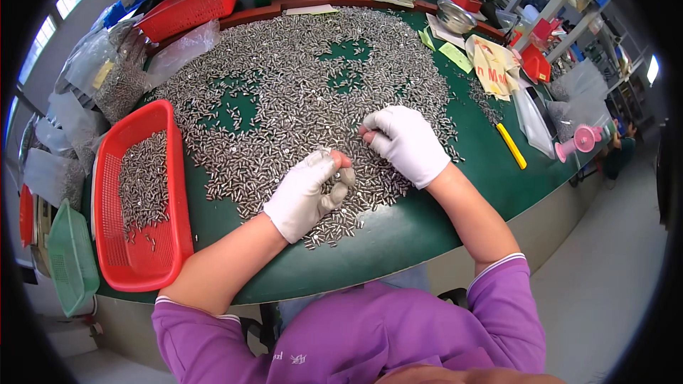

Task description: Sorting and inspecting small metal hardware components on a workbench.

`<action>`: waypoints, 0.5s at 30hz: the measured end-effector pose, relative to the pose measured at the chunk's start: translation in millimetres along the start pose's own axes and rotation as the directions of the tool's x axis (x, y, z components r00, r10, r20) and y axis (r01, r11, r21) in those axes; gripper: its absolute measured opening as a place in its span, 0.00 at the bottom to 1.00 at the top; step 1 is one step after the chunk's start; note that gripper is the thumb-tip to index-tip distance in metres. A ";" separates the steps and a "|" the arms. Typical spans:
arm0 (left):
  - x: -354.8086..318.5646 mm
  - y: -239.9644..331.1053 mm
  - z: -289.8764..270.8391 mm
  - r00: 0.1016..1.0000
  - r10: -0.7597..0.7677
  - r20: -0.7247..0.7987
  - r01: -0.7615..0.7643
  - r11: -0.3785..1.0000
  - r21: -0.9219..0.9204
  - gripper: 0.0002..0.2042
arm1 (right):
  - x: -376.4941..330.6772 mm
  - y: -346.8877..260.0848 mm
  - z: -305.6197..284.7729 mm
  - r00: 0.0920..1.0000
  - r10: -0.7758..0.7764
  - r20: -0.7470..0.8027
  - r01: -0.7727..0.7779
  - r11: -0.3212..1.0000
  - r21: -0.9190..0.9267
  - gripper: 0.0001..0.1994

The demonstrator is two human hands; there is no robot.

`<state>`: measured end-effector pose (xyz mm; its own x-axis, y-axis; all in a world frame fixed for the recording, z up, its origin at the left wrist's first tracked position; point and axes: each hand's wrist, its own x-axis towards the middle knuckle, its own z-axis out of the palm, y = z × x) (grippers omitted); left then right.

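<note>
A wide layer of small silvery metal pins [299, 92] covers much of the green table [363, 224]. My left hand [302, 192], in a white glove with bare fingertips, hovers over the near part of the layer. Its fingers curl toward the thumb, and what lies inside them is hidden. To its right and a little farther off, my right hand [409, 144] wears a similar white glove. Its thumb and fingertips are pinched together just above the pins. Anything between them is too small to make out.
At the left stands a red plastic basket [178, 199] partly filled with pins, beside a green basket [71, 259]. Bagged parts [121, 78] rest behind it. To the right lie a yellow-handled tool [511, 146], a cloth bag [492, 64] and a pink small fan [585, 139].
</note>
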<state>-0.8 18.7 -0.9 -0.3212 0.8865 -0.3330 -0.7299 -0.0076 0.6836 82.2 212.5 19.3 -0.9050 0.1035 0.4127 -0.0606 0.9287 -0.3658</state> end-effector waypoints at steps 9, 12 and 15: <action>2.8 -2.1 2.5 0.988 0.145 0.060 -0.132 0.974 -0.183 0.07 | 18.8 -24.8 -7.6 0.931 0.064 0.359 -0.288 0.734 0.615 0.09; 3.9 0.0 5.7 0.991 0.132 0.007 -0.127 0.965 -0.229 0.07 | 21.4 -23.1 -2.5 0.920 0.089 0.381 -0.354 0.603 0.715 0.07; 5.7 0.7 -7.1 0.982 0.181 0.062 -0.159 0.953 -0.259 0.07 | 29.9 -29.5 0.0 0.929 0.093 0.358 -0.334 0.622 0.708 0.06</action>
<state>-7.5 20.5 -6.9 -0.4096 0.8976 -0.1631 -0.8007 -0.2680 0.5357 56.9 188.2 42.4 -0.9972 0.0552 0.0512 -0.0330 0.2916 -0.9560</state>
